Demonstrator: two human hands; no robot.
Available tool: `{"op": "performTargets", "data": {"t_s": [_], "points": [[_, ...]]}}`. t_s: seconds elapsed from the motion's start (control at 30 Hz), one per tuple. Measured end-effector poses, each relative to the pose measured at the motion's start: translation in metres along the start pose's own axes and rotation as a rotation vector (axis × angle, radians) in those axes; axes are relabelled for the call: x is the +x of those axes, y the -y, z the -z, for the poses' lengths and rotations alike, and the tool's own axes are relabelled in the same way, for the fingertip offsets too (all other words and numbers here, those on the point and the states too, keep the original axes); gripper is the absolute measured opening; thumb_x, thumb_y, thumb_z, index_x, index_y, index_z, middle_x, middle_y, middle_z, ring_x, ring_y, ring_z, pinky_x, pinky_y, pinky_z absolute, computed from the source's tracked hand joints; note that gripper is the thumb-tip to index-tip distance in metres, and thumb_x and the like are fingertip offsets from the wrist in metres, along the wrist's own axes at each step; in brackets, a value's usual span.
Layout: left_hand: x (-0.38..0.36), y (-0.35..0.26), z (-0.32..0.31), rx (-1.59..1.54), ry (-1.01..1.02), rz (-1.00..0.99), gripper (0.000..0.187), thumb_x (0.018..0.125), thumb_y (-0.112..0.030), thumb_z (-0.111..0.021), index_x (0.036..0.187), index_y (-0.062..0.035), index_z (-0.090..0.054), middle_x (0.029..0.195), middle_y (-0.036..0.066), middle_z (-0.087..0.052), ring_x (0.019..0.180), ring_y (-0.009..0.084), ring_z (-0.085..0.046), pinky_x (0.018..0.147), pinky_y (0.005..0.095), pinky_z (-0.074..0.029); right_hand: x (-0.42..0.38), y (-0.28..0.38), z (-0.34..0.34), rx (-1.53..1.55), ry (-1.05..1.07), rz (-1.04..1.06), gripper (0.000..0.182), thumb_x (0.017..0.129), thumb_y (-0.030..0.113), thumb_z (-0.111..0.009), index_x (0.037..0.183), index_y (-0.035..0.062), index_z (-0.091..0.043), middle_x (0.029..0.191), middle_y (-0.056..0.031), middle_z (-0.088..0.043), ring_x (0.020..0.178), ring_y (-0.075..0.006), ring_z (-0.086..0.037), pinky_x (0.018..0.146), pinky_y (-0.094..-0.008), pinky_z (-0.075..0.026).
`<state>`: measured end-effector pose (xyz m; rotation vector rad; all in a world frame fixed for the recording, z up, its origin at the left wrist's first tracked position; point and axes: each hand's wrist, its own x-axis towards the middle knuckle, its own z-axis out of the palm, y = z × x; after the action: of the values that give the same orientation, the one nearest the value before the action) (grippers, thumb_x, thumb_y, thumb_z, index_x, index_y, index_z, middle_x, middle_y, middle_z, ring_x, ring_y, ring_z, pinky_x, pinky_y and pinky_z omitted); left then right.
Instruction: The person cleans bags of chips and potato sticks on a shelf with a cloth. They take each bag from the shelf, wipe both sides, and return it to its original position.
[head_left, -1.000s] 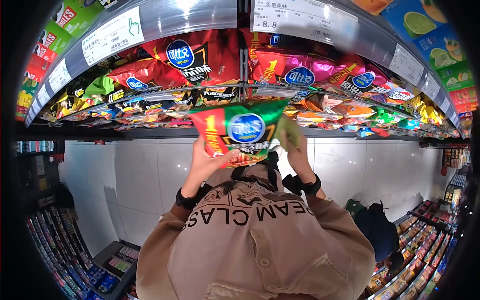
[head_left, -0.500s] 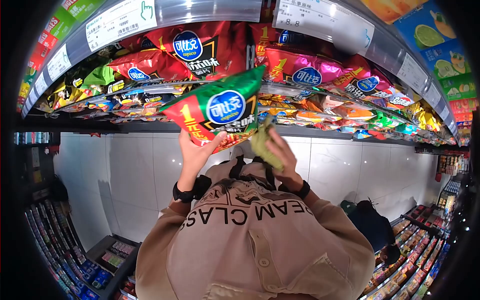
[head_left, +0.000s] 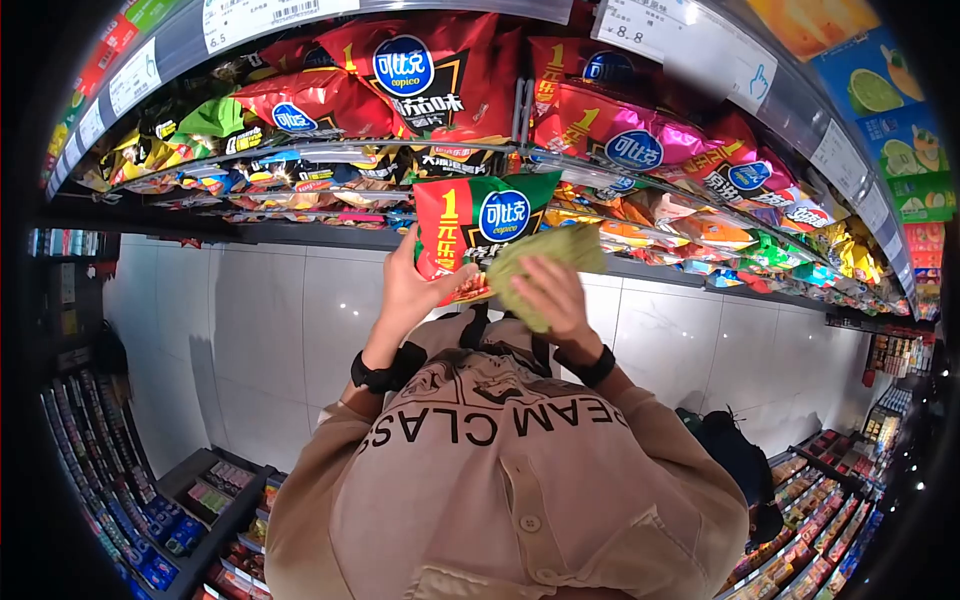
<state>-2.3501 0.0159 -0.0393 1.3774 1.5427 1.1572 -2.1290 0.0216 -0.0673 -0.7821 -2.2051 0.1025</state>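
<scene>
A green and red bag of chips (head_left: 506,212) is held up in front of the shelves, its printed front facing me. My left hand (head_left: 408,290) grips it at the lower left side, thumb over the front. In my right hand (head_left: 552,305) is a folded olive-green cloth (head_left: 570,248), its fingers pressed flat on it. The cloth overlaps the lower right of the bag and hides part of its print.
Ahead, a shelf holds red chip bags (head_left: 430,90) and a pink chip bag (head_left: 630,135); lower tiers carry several more snacks. Price tags (head_left: 680,40) line the upper shelf edge. Behind at the right, a person in dark clothes (head_left: 735,455) is near other product racks (head_left: 820,530).
The chip bag has moved right and turned more upright. My right hand has brought the cloth over the bag's front. The view has shifted slightly.
</scene>
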Motion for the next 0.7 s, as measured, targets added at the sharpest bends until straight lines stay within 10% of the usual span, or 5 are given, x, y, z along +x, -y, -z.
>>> {"op": "performTargets", "data": {"t_s": [0.2, 0.33, 0.53, 0.7], "points": [[-0.008, -0.002, -0.009, -0.02, 0.045, -0.035, 0.057, 0.061, -0.021, -0.082, 0.103, 0.002, -0.052, 0.082, 0.011, -0.067, 0.071, 0.0186, -0.067, 0.064, 0.0295, -0.051, 0.025, -0.002, 0.019, 0.314, -0.433, -0.577, 0.04, 0.073, -0.003, -0.055, 0.113, 0.002, -0.058, 0.122, -0.0221, -0.052, 0.111, -0.0359, -0.052, 0.093, -0.0391, -0.041], [-0.007, -0.022, -0.021, -0.07, -0.031, -0.042, 0.056, 0.061, -0.021, -0.082, 0.102, 0.0023, -0.051, 0.08, 0.013, -0.067, 0.071, 0.0221, -0.067, 0.064, 0.0303, -0.051, 0.008, 0.02, -0.003, 0.078, -0.168, -0.061, 0.043, 0.072, 0.011, -0.067, 0.114, 0.0103, -0.06, 0.124, -0.0181, -0.051, 0.107, -0.0345, -0.055, 0.088, -0.0382, -0.046], [0.005, -0.039, 0.002, -0.323, -0.06, 0.005, 0.045, 0.068, -0.002, -0.076, 0.105, 0.0014, -0.051, 0.093, 0.007, -0.063, 0.08, 0.0105, -0.06, 0.072, 0.0261, -0.05, -0.048, 0.012, -0.008, 0.364, 0.139, -0.244, 0.038, 0.079, 0.01, -0.06, 0.117, 0.0071, -0.056, 0.127, -0.018, -0.049, 0.109, -0.0301, -0.056, 0.088, -0.0348, -0.047], [0.0, -0.032, 0.003, -0.377, 0.122, 0.063, 0.048, 0.068, -0.004, -0.077, 0.108, 0.0016, -0.051, 0.099, 0.006, -0.062, 0.088, 0.0098, -0.058, 0.078, 0.0266, -0.048, -0.007, -0.008, 0.022, 0.553, -0.503, -0.583, 0.041, 0.082, 0.007, -0.05, 0.122, 0.0, -0.05, 0.131, -0.0206, -0.045, 0.117, -0.0303, -0.049, 0.097, -0.036, -0.039]]}}
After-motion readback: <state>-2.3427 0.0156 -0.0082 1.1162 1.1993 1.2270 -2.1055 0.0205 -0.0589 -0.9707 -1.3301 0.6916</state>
